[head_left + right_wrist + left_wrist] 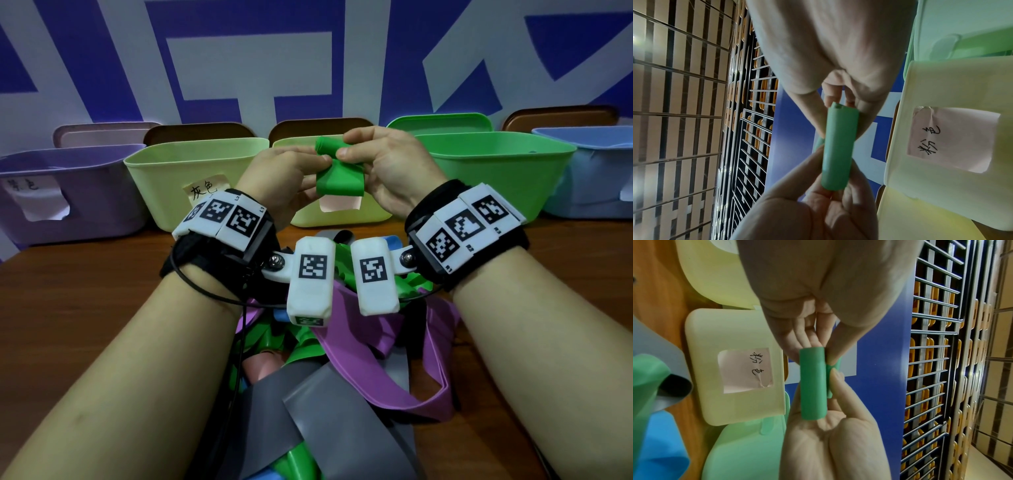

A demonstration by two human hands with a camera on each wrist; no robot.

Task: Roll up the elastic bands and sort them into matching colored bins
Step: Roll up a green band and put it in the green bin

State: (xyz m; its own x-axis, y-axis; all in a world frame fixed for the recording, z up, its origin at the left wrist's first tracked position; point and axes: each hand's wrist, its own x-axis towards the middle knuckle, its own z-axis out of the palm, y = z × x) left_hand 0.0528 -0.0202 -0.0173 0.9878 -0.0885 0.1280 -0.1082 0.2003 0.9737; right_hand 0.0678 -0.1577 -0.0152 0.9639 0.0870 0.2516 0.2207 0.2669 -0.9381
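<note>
Rolling a green band between both hands, held up over the table in front of the bins. My left hand pinches one end of the roll, my right hand pinches the other, fingers curled round it. In the head view a flat tail hangs below the roll, so I judge the rolling is close to done but not finished. The green bin sits just to the right, looks like the drop target; I can't see anything in it from here. Plenty left: a tangled pile of purple, gray, green and blue bands lies on the table under my wrists. Purple bin, two yellow bins and a blue bin wait too. Wrist views show the roll as a tight cylinder with fingertips on both ends, and a bin label, which the head view mostly hides; only the head view shows the pile and the full bin row.
</note>
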